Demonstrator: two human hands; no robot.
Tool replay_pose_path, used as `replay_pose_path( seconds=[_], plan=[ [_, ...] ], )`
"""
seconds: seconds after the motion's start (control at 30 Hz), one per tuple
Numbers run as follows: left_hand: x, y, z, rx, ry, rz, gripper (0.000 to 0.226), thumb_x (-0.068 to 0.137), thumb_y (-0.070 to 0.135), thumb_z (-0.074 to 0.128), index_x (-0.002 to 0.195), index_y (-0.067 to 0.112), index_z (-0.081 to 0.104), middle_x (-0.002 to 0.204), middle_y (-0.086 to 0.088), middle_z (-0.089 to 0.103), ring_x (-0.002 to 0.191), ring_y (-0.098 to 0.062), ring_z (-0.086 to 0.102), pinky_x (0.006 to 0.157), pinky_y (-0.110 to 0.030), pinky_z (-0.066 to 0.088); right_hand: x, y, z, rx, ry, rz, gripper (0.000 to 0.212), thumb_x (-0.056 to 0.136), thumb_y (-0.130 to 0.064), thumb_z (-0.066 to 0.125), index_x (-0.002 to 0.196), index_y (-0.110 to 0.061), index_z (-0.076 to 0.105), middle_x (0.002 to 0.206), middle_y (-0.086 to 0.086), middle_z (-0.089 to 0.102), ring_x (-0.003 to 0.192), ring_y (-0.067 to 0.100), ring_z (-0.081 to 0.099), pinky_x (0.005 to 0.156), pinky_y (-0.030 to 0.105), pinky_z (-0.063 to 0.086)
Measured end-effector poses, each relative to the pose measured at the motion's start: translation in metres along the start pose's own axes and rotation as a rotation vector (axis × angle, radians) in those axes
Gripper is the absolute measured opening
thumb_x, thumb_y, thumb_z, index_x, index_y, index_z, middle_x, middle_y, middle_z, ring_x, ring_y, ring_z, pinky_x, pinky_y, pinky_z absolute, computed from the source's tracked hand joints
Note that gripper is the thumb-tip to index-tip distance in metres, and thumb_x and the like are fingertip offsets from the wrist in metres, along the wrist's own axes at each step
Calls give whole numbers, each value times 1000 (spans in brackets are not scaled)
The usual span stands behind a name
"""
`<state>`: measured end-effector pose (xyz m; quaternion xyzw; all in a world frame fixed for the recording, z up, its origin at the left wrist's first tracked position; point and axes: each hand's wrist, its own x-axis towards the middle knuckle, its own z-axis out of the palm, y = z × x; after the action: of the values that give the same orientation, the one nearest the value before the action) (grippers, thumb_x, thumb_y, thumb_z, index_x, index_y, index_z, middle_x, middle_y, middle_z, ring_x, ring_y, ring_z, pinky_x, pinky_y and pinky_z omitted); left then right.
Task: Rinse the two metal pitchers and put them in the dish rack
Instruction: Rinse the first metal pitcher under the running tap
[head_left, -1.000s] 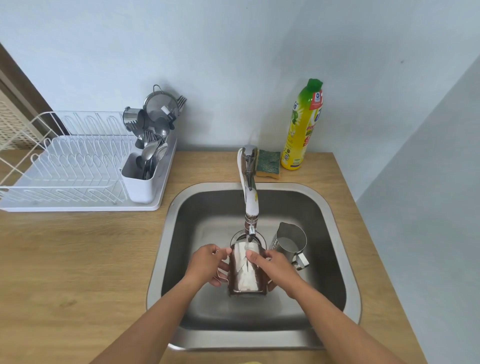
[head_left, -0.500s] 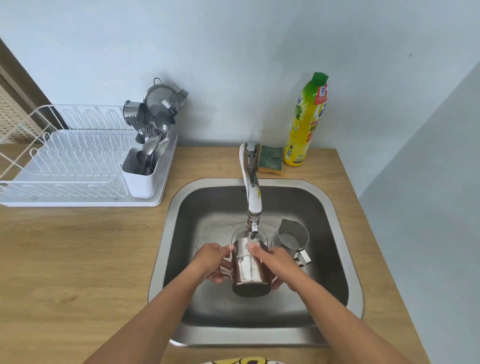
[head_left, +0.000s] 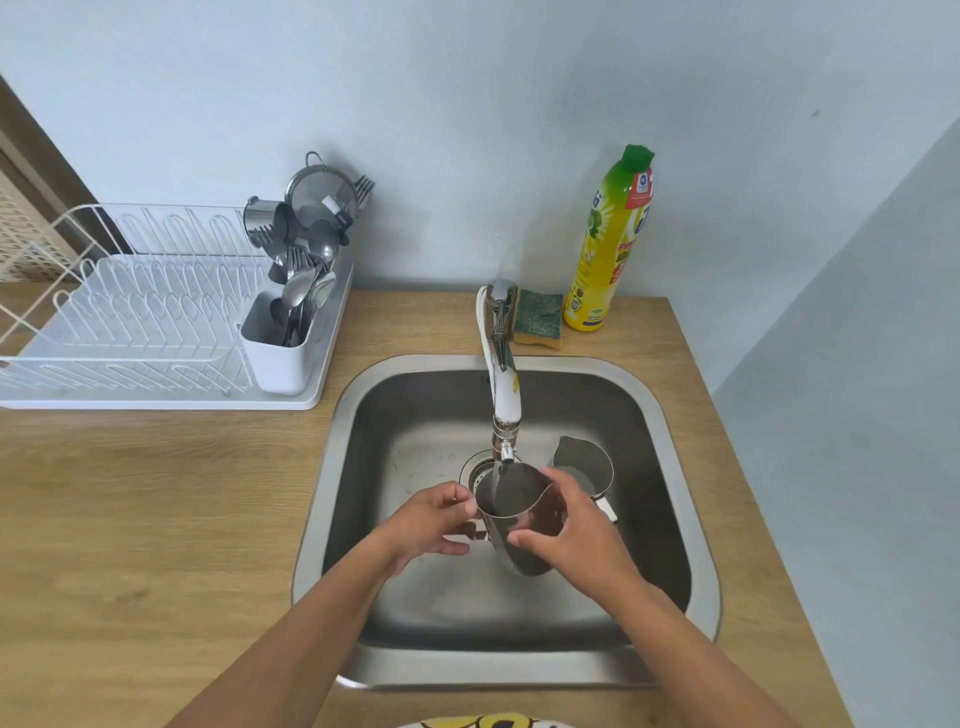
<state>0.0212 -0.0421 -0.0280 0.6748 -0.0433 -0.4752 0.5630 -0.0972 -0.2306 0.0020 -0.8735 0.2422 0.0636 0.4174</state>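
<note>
Pitcher (head_left: 519, 525): its mouth now tilts up toward me and the dark inside shows, where a second ago I saw the shiny outer wall. Water from the tap (head_left: 503, 395) now runs into the open mouth. My right hand (head_left: 582, 525) now wraps the pitcher's right side, thumb across the lower wall and fingers by the rim. My left hand (head_left: 431, 519) sits higher than before, fingertips at the rim and handle.
</note>
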Motion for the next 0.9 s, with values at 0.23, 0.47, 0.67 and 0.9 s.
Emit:
replay_pose_path(
  seconds=[0.23, 0.47, 0.67, 0.9],
  plan=[
    [-8, 13, 1, 105, 162, 191, 12, 87, 3, 69, 81, 12, 63, 109, 1, 69, 86, -15, 62, 86, -29, 52, 9, -3, 6, 137, 1, -85, 79, 69, -20, 86, 121, -54, 37, 118, -25, 56, 112, 4, 58, 101, 30, 48],
    [-33, 30, 1, 525, 501, 332, 10, 81, 26, 74, 76, 27, 65, 101, 16, 64, 92, -2, 61, 82, -25, 44, 28, -15, 24, 383, -85, -80, 82, 70, 0, 82, 121, -50, 41, 121, -14, 61, 113, 9, 61, 91, 18, 50],
    [-49, 43, -10, 754, 554, 140, 18, 86, 55, 57, 84, 38, 62, 80, 13, 71, 72, -10, 67, 67, -32, 55, 31, -20, 17, 459, -325, 36, 64, 77, -3, 80, 125, -28, 45, 109, 2, 67, 98, 17, 66, 86, 31, 55],
    [-37, 21, -2, 37, 244, 19, 14, 97, 28, 56, 93, 16, 62, 101, -7, 74, 83, -21, 70, 69, -37, 59, 28, -25, -7, 264, -198, -17, 72, 72, -18, 85, 132, -26, 45, 107, -3, 60, 96, 11, 61, 77, 16, 46]
  ],
)
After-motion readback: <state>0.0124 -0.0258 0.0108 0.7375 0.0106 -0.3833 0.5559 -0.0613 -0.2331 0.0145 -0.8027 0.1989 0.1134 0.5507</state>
